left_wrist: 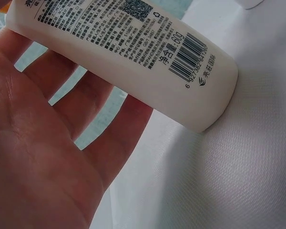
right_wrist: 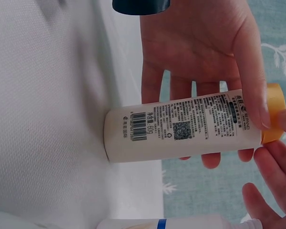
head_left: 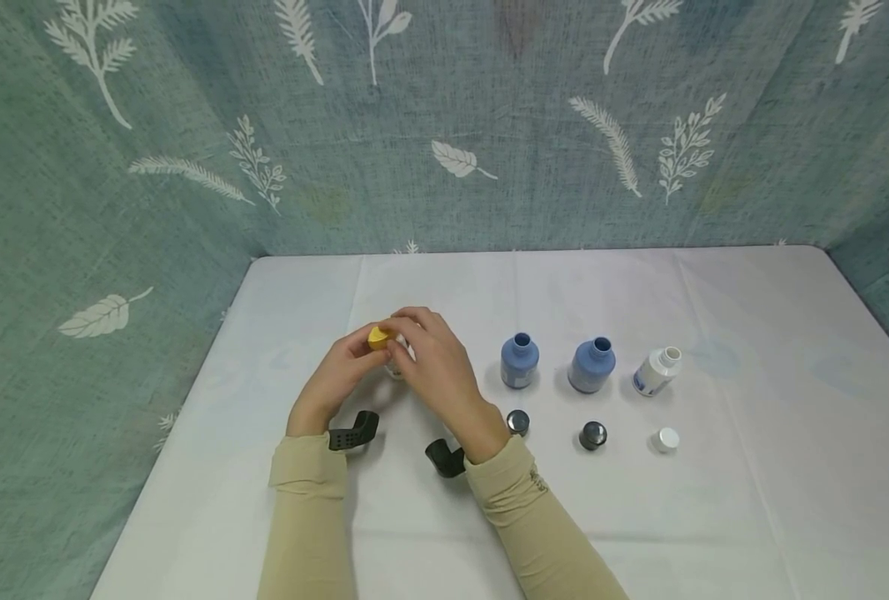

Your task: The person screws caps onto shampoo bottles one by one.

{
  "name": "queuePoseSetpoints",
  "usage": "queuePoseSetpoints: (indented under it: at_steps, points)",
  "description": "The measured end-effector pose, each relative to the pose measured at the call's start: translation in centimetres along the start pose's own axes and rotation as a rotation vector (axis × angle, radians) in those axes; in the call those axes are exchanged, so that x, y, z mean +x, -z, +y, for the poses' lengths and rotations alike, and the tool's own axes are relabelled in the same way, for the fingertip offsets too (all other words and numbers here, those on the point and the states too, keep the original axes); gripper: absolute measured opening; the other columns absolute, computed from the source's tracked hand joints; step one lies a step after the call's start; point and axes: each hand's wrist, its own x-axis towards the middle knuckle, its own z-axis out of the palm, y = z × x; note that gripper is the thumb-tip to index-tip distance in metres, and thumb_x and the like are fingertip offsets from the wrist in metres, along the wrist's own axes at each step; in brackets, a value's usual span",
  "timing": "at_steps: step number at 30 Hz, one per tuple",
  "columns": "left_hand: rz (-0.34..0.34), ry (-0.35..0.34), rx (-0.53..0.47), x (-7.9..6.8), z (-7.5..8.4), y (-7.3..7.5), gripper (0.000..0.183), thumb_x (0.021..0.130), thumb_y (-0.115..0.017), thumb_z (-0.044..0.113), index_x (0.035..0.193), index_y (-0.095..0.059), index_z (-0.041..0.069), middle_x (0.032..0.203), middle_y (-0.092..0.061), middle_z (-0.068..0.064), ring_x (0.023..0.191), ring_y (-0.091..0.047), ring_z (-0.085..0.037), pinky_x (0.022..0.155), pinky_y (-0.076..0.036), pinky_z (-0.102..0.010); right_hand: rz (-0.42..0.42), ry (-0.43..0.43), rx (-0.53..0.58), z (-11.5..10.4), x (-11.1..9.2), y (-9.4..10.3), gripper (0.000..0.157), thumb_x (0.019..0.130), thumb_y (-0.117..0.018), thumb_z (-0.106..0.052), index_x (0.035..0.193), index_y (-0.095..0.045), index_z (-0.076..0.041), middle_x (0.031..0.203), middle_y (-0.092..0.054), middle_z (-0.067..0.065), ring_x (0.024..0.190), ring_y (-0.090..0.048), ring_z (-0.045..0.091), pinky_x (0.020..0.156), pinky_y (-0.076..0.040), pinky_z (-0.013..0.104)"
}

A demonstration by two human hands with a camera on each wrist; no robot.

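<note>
A white bottle point(right_wrist: 181, 129) with printed text and a barcode stands with its base right at the white cloth, topped by a yellow cap point(head_left: 378, 337). My left hand point(head_left: 339, 372) holds the bottle near its neck, thumb in front and fingers behind, as the right wrist view shows. The fingers of my right hand point(head_left: 440, 367) pinch the yellow cap from the other side. In the head view both hands hide most of the bottle; in the left wrist view its lower part point(left_wrist: 181, 81) shows beside the left fingers.
Right of the hands stand two blue bottles point(head_left: 519, 361) and a small white bottle point(head_left: 656, 372), all with uncovered mouths. Two black caps point(head_left: 592, 435) and a white cap point(head_left: 665, 440) lie in front of them. A patterned green curtain point(head_left: 444, 125) hangs behind the table point(head_left: 714, 517).
</note>
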Motion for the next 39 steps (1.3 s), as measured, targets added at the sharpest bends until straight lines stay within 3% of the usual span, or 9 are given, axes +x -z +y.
queuePoseSetpoints:
  at_steps: [18, 27, 34, 39]
  points:
    - [0.002, -0.015, 0.007, 0.5, 0.0, 0.1, 0.039, 0.087, -0.057, 0.031, 0.121, -0.052, 0.011, 0.119, -0.053, -0.005, 0.111, -0.045, -0.019, 0.096, -0.032, -0.044, 0.045, -0.008, -0.021, -0.1, 0.4, 0.4, 0.018, 0.083, -0.062, -0.012, 0.100, -0.066, -0.015, 0.099, -0.055, -0.003, 0.087, -0.049, 0.011, 0.069, -0.043, 0.020]
    - [0.026, -0.008, 0.061, 1.4, -1.6, 0.7, 0.037, 0.086, -0.058, 0.035, 0.116, -0.055, 0.014, 0.102, -0.057, -0.008, 0.094, -0.047, -0.023, 0.088, -0.035, -0.043, 0.081, 0.013, -0.006, 0.0, 0.7, 0.5, 0.019, 0.083, -0.059, -0.005, 0.098, -0.066, -0.014, 0.092, -0.056, -0.003, 0.083, -0.050, 0.011, 0.067, -0.042, 0.019]
    - [0.027, -0.001, 0.067, 1.1, -2.1, 0.6, 0.040, 0.086, -0.058, 0.033, 0.122, -0.052, 0.016, 0.116, -0.054, -0.003, 0.104, -0.044, -0.021, 0.092, -0.032, -0.045, 0.069, 0.000, -0.019, -0.2, 0.3, 0.3, 0.018, 0.083, -0.060, -0.008, 0.098, -0.066, -0.015, 0.090, -0.055, -0.004, 0.082, -0.050, 0.010, 0.067, -0.043, 0.019]
    - [0.032, 0.024, 0.065, 0.3, -1.1, 0.2, 0.038, 0.088, -0.057, 0.027, 0.123, -0.051, 0.014, 0.117, -0.053, -0.005, 0.105, -0.043, -0.023, 0.093, -0.030, -0.047, 0.070, -0.001, -0.006, -0.3, 0.0, 0.1, 0.016, 0.082, -0.061, -0.010, 0.096, -0.066, -0.016, 0.090, -0.055, -0.005, 0.082, -0.049, 0.009, 0.066, -0.042, 0.019]
